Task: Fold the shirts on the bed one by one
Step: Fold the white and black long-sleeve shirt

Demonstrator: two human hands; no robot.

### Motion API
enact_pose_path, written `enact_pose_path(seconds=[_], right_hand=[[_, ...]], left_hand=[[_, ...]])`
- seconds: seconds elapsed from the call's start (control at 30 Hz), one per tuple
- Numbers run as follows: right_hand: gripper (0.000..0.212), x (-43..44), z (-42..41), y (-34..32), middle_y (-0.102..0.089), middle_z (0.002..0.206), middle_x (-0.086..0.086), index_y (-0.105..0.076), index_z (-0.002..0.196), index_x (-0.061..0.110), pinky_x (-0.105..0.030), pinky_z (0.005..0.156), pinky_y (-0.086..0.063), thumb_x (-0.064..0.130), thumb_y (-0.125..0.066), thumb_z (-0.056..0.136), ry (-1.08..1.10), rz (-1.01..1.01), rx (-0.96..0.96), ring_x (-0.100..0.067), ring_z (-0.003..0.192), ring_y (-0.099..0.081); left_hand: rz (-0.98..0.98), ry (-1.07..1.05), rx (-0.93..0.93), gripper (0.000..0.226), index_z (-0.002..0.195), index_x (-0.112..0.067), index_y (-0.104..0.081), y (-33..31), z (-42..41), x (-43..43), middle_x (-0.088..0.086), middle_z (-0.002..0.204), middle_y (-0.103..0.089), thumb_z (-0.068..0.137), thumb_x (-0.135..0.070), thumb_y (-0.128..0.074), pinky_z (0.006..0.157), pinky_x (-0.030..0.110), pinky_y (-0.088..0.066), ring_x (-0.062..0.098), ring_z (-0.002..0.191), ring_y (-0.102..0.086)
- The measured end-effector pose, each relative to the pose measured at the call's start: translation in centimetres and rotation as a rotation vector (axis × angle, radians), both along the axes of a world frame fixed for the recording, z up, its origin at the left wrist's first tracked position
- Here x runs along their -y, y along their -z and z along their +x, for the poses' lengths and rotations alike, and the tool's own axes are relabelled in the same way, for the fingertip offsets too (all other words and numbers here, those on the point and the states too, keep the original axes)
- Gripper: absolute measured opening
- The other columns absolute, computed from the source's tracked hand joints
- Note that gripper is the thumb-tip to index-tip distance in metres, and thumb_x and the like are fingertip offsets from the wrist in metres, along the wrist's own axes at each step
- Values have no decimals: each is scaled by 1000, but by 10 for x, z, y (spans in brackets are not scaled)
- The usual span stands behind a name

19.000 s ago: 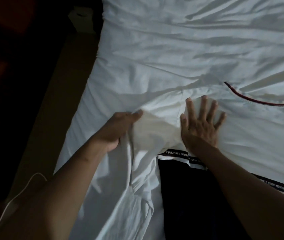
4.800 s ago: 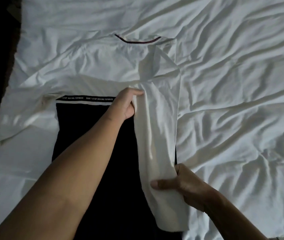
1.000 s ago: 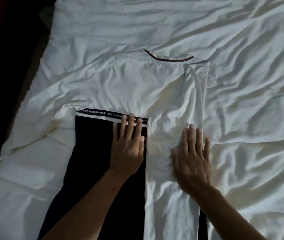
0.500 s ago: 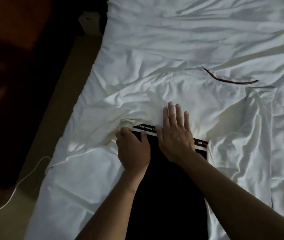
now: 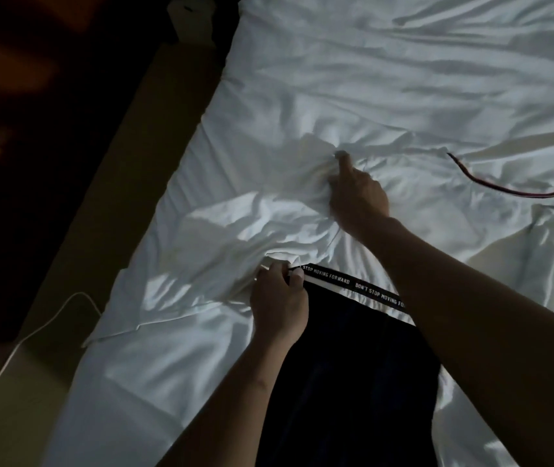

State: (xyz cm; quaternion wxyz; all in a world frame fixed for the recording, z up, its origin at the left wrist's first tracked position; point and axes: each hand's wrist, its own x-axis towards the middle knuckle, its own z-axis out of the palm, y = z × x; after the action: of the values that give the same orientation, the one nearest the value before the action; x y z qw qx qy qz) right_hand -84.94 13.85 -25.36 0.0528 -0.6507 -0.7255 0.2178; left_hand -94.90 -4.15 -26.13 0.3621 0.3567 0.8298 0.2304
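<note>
Lying spread over a rumpled white bed sheet [image 5: 386,79], a white fabric shirt with a black lower panel [image 5: 427,210] is seen near the bed's left edge, its dark red-trimmed neckline [image 5: 501,185] turned away from the viewer. The black panel is topped by a narrow black printed band [image 5: 353,285], on which "STOP MOVING FORWARD" and "DON'T STOP MOVING" can be read. The left end of that band is pinched by the left hand [image 5: 279,298], thumb and fingertips being closed on the cloth beside bunched white fabric. Farther up, a gathered fold of white cloth at the shirt's left shoulder is gripped by the right hand [image 5: 358,193], whose fingers are curled into the fabric. In the dim light it cannot be told for sure whether some sheet is caught as well. The printed band is crossed by the right forearm. On the tan floor strip [image 5: 123,197] beside the bed, a thin white cable [image 5: 16,345] is laid in a curve.
</note>
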Motion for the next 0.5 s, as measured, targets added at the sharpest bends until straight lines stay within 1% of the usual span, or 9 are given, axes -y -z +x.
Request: enact_pose_path(seconds=[0.07, 0.13, 0.2, 0.27, 0.3, 0.37, 0.43, 0.5], right_hand=[[35, -8, 0, -3, -64, 114, -24, -38, 138, 19, -44, 81, -45, 19, -42, 104, 23, -29, 26, -45, 105, -63], [22, -11, 0, -7, -62, 114, -25, -44, 126, 15, -45, 83, -46, 20, -41, 105, 48, -55, -20, -47, 105, -62], [14, -8, 3, -9, -63, 110, -22, -47, 115, 14, -43, 79, -48, 23, -40, 106, 59, -34, -105, -44, 99, -62], [14, -2, 10, -14, -63, 109, -19, -50, 109, 13, -41, 77, -45, 24, -41, 107, 57, 8, -174, -42, 98, -61], [17, 1, 14, -19, -62, 110, -19, -51, 108, 11, -41, 78, -44, 25, -42, 108, 52, 26, -200, -42, 100, -60], [20, 7, 22, -33, -59, 110, -20, -51, 106, 7, -41, 80, -41, 25, -42, 109, 56, 65, -246, -42, 103, -58], [18, 10, 32, -48, -55, 103, -19, -48, 99, 9, -37, 77, -34, 24, -42, 107, 66, 129, -275, -42, 102, -56], [16, 11, 47, -61, -57, 103, -21, -47, 95, 12, -36, 76, -30, 23, -42, 106, 83, 191, -287, -41, 100, -56]], left_hand=[[-12, 0, 28, 30, 76, -19, -51, -3, -2, 0, 0, 74, -61, 103, -30, -57, 71, 35, -33, 30, 85, -63], [-15, -15, 49, 32, 74, -17, -51, -6, -3, 0, -3, 68, -57, 102, -31, -60, 69, 34, -32, 28, 79, -61], [27, -32, 66, 29, 77, -15, -55, -5, -7, 1, -5, 65, -55, 99, -31, -65, 70, 37, -40, 30, 78, -62], [91, -50, 58, 21, 82, -19, -62, -12, -10, 4, -7, 68, -58, 95, -33, -70, 77, 40, -52, 30, 82, -66], [126, -52, 24, 19, 81, -22, -62, -18, -8, 8, -8, 70, -60, 93, -34, -71, 78, 41, -55, 29, 81, -67], [221, -38, -111, 22, 76, -24, -61, -33, 2, 17, -7, 69, -66, 91, -35, -72, 71, 39, -56, 24, 73, -67], [349, -7, -223, 23, 76, -20, -65, -47, 16, 28, -5, 68, -67, 90, -37, -72, 63, 39, -55, 23, 65, -66], [450, 62, -282, 26, 75, -18, -66, -57, 35, 39, -1, 62, -66, 91, -37, -71, 55, 39, -52, 26, 59, -65]])
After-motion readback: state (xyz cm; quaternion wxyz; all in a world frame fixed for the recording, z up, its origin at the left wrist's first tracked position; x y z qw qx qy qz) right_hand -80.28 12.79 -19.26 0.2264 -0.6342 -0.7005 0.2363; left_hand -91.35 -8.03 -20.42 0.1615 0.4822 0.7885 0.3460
